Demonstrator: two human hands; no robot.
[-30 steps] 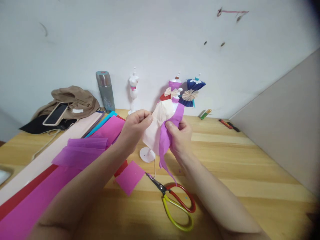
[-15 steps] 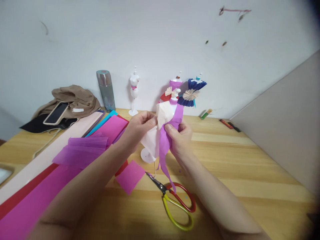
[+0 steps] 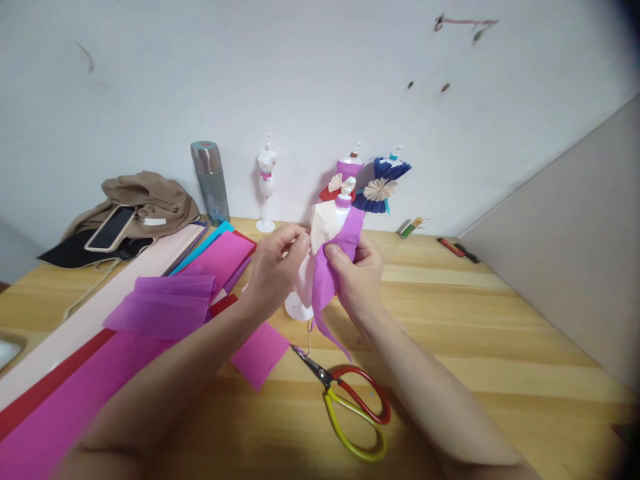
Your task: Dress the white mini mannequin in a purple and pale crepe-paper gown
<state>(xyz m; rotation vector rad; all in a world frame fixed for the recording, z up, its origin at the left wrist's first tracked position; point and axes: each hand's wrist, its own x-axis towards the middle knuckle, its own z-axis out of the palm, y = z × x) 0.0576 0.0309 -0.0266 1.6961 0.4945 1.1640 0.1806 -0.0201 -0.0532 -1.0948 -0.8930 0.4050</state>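
A small white dress form (image 3: 344,208) is wrapped in cream paper (image 3: 324,225) on one side and purple paper (image 3: 352,227) on the other. My right hand (image 3: 359,272) grips the form at its waist, thumb pressed on the purple paper, whose long strip hangs down. At the form's left side, my left hand (image 3: 280,267) is closed in a pinch at the edge of the cream paper. Exactly what lies between those fingertips is partly hidden. Below, the form's round white base (image 3: 299,307) shows.
Scissors (image 3: 325,379) with red and yellow handles lie in front, beside a pink paper square (image 3: 261,355). Coloured sheets (image 3: 75,387) cover the left side. Behind stand a bare form (image 3: 267,175), a navy-dressed form (image 3: 383,190) and a thermos (image 3: 211,183).
The dress form has shifted slightly left and turned a little. My left hand has moved slightly left and down, and the pale lower paper, spread out before, now shows narrower.
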